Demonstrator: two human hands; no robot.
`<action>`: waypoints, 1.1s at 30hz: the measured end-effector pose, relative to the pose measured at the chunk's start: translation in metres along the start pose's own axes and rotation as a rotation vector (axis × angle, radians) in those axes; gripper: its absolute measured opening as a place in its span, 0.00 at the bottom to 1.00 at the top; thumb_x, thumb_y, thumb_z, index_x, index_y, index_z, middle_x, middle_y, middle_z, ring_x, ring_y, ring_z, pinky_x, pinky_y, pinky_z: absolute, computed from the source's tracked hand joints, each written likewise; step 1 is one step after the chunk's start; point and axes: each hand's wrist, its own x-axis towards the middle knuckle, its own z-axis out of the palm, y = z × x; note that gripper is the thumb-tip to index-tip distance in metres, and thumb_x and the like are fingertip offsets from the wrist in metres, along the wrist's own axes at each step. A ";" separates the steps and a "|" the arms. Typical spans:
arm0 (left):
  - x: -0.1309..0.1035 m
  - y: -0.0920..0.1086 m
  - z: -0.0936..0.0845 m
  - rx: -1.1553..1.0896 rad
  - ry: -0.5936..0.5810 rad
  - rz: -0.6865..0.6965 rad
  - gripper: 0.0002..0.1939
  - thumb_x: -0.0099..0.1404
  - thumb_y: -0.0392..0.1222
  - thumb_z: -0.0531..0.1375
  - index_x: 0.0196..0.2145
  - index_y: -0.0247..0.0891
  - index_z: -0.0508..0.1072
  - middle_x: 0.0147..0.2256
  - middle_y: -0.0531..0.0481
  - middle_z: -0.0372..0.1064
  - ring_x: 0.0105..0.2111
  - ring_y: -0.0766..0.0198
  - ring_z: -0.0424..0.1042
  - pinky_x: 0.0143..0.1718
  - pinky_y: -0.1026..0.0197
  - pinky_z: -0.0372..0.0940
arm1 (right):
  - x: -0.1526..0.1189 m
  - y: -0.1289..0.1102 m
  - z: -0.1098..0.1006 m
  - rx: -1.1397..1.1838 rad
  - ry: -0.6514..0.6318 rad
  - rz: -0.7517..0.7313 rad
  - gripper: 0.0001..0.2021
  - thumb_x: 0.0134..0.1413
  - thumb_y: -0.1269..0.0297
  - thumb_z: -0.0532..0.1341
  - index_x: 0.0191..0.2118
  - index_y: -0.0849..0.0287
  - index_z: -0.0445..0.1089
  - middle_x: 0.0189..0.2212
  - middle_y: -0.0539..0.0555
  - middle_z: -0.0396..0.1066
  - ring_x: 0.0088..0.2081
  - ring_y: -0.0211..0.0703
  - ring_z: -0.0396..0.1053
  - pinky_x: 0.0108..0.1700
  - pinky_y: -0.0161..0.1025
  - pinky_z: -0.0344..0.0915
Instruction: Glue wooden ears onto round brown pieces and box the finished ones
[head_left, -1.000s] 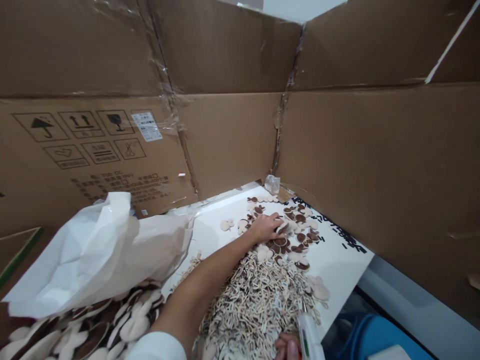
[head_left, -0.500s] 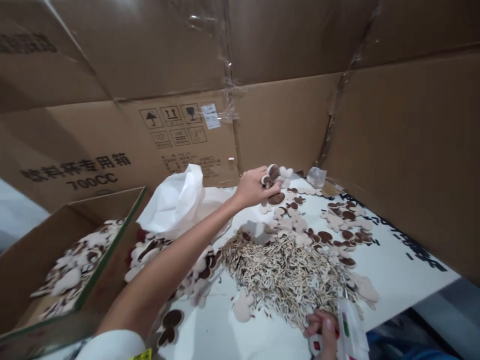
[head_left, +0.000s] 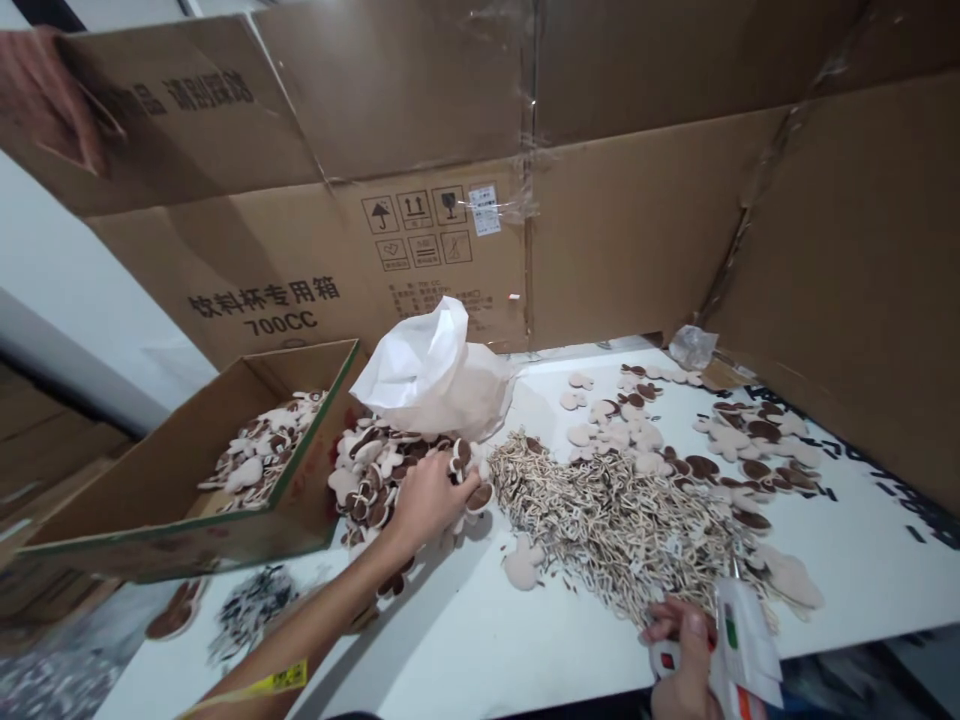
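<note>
My left hand (head_left: pixel 431 497) is closed around brown-and-cream felt cutouts (head_left: pixel 460 458) beside a pile of similar cutouts (head_left: pixel 367 470), left of the table's middle. My right hand (head_left: pixel 686 650), at the lower right, grips what looks like a white glue gun (head_left: pixel 739 635). Its thin metal tip points away from me, at the edge of a wide heap of small cream strips (head_left: pixel 615 530). More round and animal-shaped felt pieces (head_left: pixel 622 430) lie behind that heap. One pale cutout (head_left: pixel 523 562) rests in front of it.
An open cardboard box (head_left: pixel 300 515) of felt pieces stands at the left, next to a crumpled white bag (head_left: pixel 420 365). Tall cardboard walls (head_left: pixel 615 220) close off the back and right. Dark scraps (head_left: pixel 255 605) lie front left. Another person's hand (head_left: pixel 56 100) rests over the cardboard, upper left.
My left hand has moved from the back of the table, left and nearer, to the cutout pile. The view has shifted left, bringing another person's hand in. My right hand keeps its grip.
</note>
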 end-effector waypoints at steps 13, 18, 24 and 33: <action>-0.016 -0.005 0.038 0.260 0.198 0.264 0.23 0.72 0.56 0.57 0.59 0.44 0.72 0.58 0.33 0.68 0.56 0.34 0.67 0.55 0.37 0.65 | 0.000 -0.008 -0.004 0.030 0.010 0.064 0.33 0.56 0.28 0.63 0.37 0.59 0.74 0.19 0.51 0.71 0.25 0.50 0.74 0.28 0.42 0.72; -0.001 -0.005 0.039 0.206 0.168 0.344 0.20 0.74 0.55 0.56 0.57 0.43 0.73 0.62 0.37 0.66 0.60 0.38 0.63 0.61 0.36 0.58 | -0.008 -0.030 0.006 0.042 0.057 0.017 0.28 0.61 0.33 0.62 0.37 0.58 0.74 0.21 0.50 0.71 0.25 0.46 0.71 0.29 0.41 0.69; 0.011 -0.005 0.017 -0.003 -0.014 0.323 0.22 0.81 0.55 0.45 0.63 0.48 0.68 0.65 0.43 0.64 0.66 0.45 0.60 0.66 0.35 0.54 | -0.019 -0.059 0.015 0.041 0.083 0.002 0.25 0.65 0.36 0.62 0.37 0.57 0.74 0.23 0.49 0.70 0.29 0.46 0.70 0.35 0.42 0.68; 0.023 0.060 -0.005 -0.005 -0.074 0.593 0.16 0.79 0.47 0.49 0.46 0.44 0.76 0.48 0.43 0.73 0.51 0.48 0.71 0.51 0.45 0.70 | -0.015 -0.042 0.014 0.013 0.092 0.057 0.29 0.61 0.30 0.61 0.36 0.55 0.73 0.21 0.49 0.70 0.28 0.47 0.72 0.34 0.41 0.70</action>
